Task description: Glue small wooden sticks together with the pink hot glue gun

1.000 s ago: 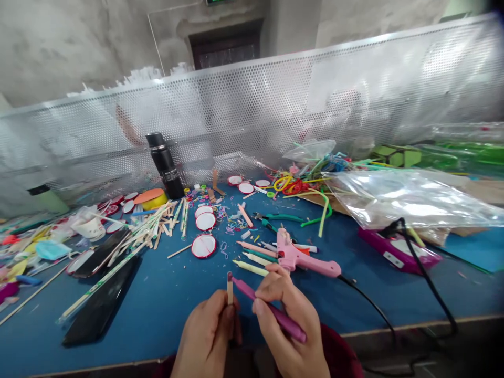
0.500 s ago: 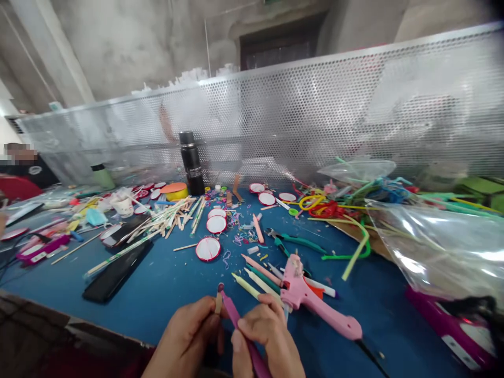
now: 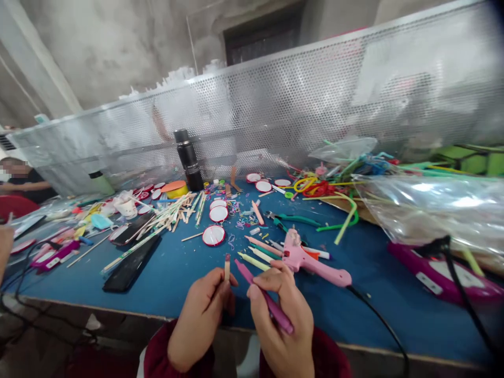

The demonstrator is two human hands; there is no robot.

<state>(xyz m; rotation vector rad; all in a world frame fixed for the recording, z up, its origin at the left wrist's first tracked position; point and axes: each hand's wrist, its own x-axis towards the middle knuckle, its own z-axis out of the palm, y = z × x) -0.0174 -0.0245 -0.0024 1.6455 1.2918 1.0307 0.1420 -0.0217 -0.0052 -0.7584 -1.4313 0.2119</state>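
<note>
A blue work table point(image 3: 165, 286) is spread with craft litter, and a pink glue gun point(image 3: 305, 257) is laid just beyond the hands, its cord trailed off the near edge, apparently so that it stays within reach. A purple marker point(image 3: 263, 296) is gripped like a pen in the closed right hand point(image 3: 281, 320), tip angled toward a small wooden stick point(image 3: 227, 266). The stick is pinched upright in the closed left hand point(image 3: 202, 315), seemingly for marking; whether tip and stick touch cannot be told.
</note>
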